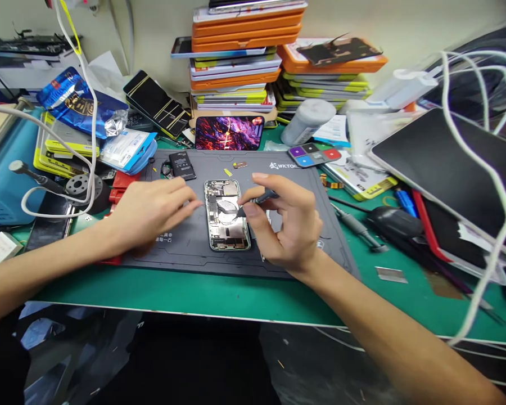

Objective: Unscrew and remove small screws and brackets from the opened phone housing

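An opened phone body [230, 232] lies on the dark grey work mat [185, 236], its inner boards and a round coil area showing. My right hand [289, 222] pinches a slim dark hand tool [265, 196] above the phone's right half. The tool's black tip points at the round coil; its exact kind is unclear. To the left, my left hand [158, 211] holds nothing that I can see. Its fingers are loosely stretched, with the fingertips close to the phone's left edge. A black phone battery [182, 165] and small metal pieces [240, 165] lie behind the phone.
A phone screen with a lit-looking picture [230, 133] stands behind the mat. Stacked orange boxes [244, 36] rise at the back. A screwdriver [358, 226] and a white cable [500, 225] lie right. A blue machine [14, 163] and a blue pouch [82, 104] are left.
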The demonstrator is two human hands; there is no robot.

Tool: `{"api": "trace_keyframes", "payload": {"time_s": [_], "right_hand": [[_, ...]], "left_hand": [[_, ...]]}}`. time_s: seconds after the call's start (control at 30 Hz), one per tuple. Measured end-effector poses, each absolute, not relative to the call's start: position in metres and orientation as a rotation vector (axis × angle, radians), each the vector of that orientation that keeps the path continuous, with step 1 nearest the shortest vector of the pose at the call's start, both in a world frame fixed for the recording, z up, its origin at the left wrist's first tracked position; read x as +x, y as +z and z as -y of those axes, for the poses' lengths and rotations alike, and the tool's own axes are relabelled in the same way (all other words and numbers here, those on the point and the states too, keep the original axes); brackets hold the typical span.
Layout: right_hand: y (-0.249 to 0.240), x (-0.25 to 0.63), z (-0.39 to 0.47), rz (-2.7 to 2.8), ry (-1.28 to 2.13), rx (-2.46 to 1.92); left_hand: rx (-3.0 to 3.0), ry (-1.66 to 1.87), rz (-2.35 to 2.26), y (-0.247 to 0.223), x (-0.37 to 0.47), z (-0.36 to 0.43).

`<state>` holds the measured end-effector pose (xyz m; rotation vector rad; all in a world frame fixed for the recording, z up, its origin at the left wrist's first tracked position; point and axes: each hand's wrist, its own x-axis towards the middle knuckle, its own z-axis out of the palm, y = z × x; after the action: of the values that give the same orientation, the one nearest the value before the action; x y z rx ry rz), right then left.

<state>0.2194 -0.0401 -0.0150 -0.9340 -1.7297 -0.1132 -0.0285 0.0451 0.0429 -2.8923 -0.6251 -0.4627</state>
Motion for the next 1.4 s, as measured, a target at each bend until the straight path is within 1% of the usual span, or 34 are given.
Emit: {"api": "trace_keyframes", "payload": {"time_s": [0.1, 0.3, 0.47, 0.63, 0.9, 1.4], "right_hand": [[-0.014, 0.218, 0.04, 1.691, -0.083, -0.914], [-0.012, 0.214, 0.041, 1.606, 0.042, -0.893], [-0.013, 0.213, 0.042, 1.589, 0.063, -1.0], [-0.017, 0.213, 0.042, 1.579, 0.101, -0.973], [-0.016, 0.213, 0.042, 1.588, 0.087, -0.982], [-0.017, 0.212, 0.042, 1.585, 0.121, -0.988]], "left_hand": [[-2.908, -0.42, 0.398, 0.04, -0.024, -0.022], [-2.824, -0.45, 0.322, 0.021, -0.022, -0.003], [-2.909, -0.38, 0.419, 0.012, -0.023, -0.007], [-2.929, -0.282, 0.471, 0.01, -0.022, -0.008], [-2.934, -0.216, 0.46, 0.009, -0.023, -0.008], [-2.889, -0.133, 0.582, 0.007, -0.017, -0.001]]}}
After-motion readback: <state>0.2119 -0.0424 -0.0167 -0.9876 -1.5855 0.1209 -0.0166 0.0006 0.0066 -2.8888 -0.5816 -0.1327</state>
